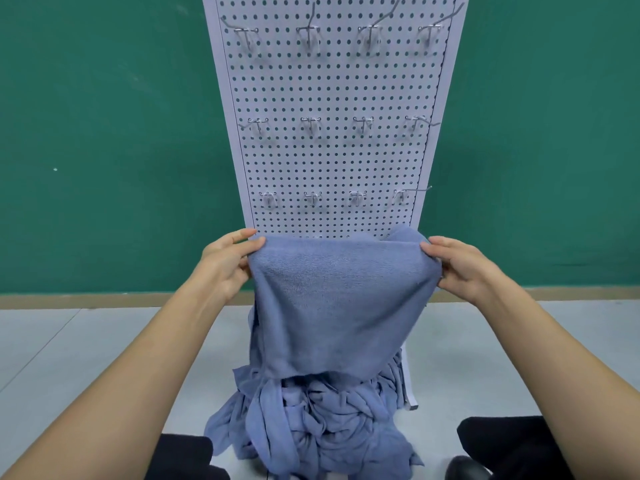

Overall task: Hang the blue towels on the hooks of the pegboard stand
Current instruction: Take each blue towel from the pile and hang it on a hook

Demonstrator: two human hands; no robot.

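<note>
**One towel stretched wide below bare hooks**

The left hand [227, 263] and right hand [464, 268] each pinch an upper corner of the held towel [339, 299]. The fingers [242, 235] are curled over the far side of the cloth, with the thumbs on the near side. The top edge runs taut from one grip to the other, and the rest hangs straight down below the fingers. Holding it this way probably serves to open the cloth out flat and show a clean upper edge that can be caught on a hook.

Just beyond the fingertips stands the pegboard stand [329, 161]. Its hooks [313, 198] sit in three rows of four above the fingers, and none of them carries a towel, so the hanging has hardly begun. The lowest row is nearest the fingers, and its rightmost hook juts out longer than its neighbours.

Well below the fingers, at the foot of the stand, the pile of blue towels [318, 420] lies crumpled on the floor [104, 358]. The lower hem of the held towel just reaches the top of the pile. The pile is close enough for the next towel to be picked up without shifting position.

The next move is likely to be raising the towel and pushing one corner or the edge over a hook tip. Because the cloth is soft and thick, it could slide off a short hook.
</note>
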